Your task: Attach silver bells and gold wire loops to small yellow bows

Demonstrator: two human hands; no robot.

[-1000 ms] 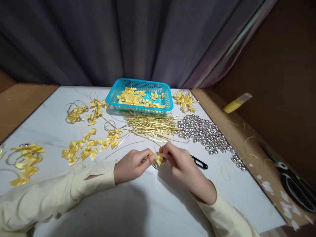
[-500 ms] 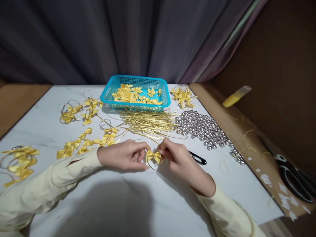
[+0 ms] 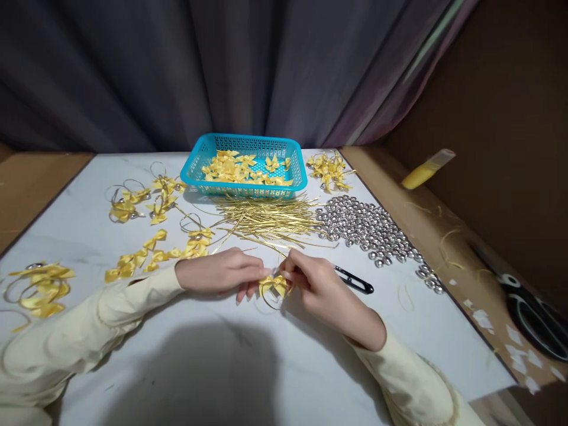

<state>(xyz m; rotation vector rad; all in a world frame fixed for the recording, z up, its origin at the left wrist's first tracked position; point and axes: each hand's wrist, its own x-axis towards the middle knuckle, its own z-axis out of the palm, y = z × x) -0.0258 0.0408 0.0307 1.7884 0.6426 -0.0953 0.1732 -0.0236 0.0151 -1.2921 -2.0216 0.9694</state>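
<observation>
A yellow ribbon bow [image 3: 274, 286] with a thin gold cord loop hangs between my two hands, just above the white tabletop. My right hand [image 3: 313, 281] pinches its right side, thumb and forefinger together. From the left, my left hand [image 3: 228, 273] meets the bow's upper left edge with closed fingertips, the other fingers curled beneath. What exactly lies between the left fingertips is partly hidden. Just beyond my hands spreads a pile of gold cords [image 3: 270, 218]. Silver beads [image 3: 364, 228] lie in a heap to the right of it.
A blue basket [image 3: 246, 190] of yellow bows stands at the back. Corded bows [image 3: 329, 171] lie right of it, and more bows [image 3: 126, 263] lie left. A black cutter [image 3: 355, 280] rests by my right hand. Scissors [image 3: 528, 307] and a yellow tube [image 3: 426, 170] lie at far right.
My left hand has closed in; its thumb and fingers, apart before, now meet at the bow's upper left edge. My right hand keeps its pinch. The view has shifted slightly.
</observation>
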